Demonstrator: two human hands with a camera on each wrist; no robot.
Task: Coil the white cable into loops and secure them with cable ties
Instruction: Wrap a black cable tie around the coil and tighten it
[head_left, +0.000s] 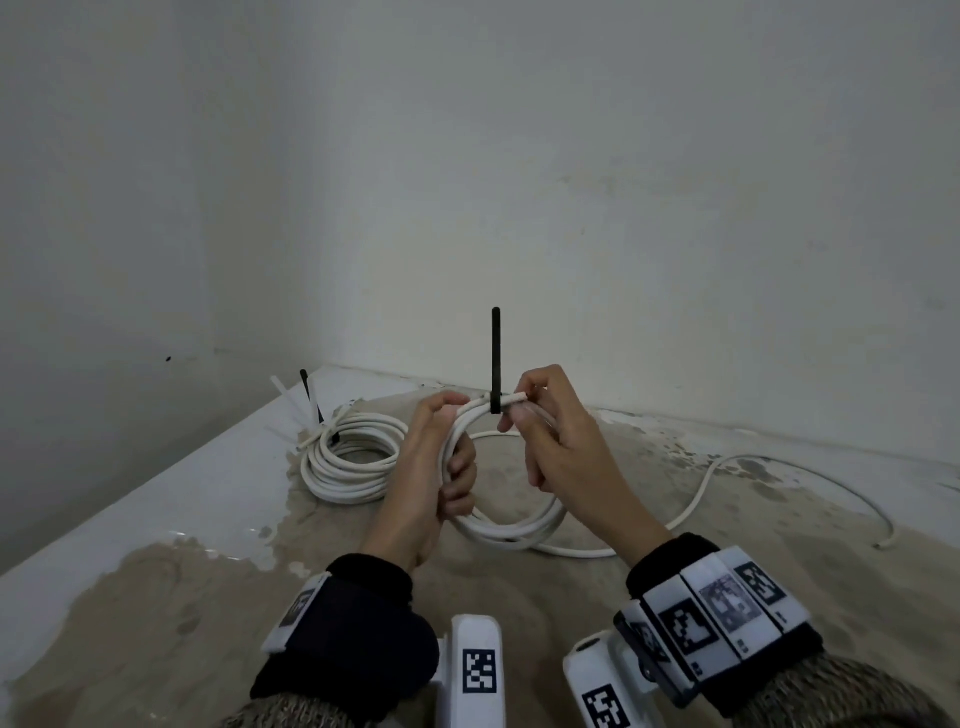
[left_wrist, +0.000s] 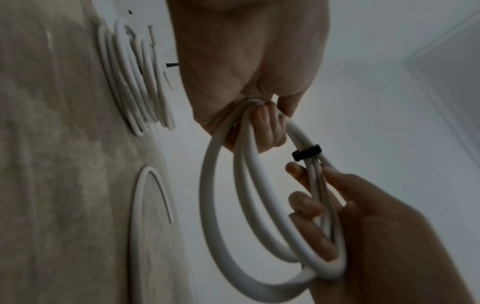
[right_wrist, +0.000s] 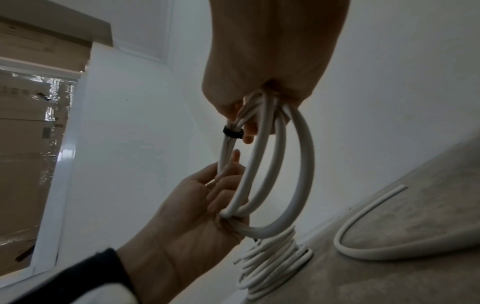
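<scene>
Broadly, by size, from the surface down to the tie:

Surface: a pale, sandy-brown worktop (head_left: 156, 597) with a white edge, set into a corner of plain walls.

Finished coil: a bundle of white cable (head_left: 353, 457) lies flat on the worktop at far left, near the corner, with a black tie and some white ties sticking up from its far side.

Held coil: a few loops of white cable (head_left: 511, 525) are lifted off the worktop between the two hands; the ring stands nearly upright, facing the person, its long axis running up and down.

Loose tail: the rest of the cable (head_left: 779, 470) trails from the bottom of the held coil to the right across the worktop, arcs round and ends near the right edge.

Left hand (head_left: 431, 467): fingers curled round the left side of the held coil, gripping the strands together.

Right hand (head_left: 556, 441): fingers wrapped round the coil's right side, thumb and forefinger pinching the strands at the top, just beside the tie.

Cable tie (head_left: 496, 358): black, looped round the strands at the top of the held coil, between the two hands; its free tail points straight up.
</scene>
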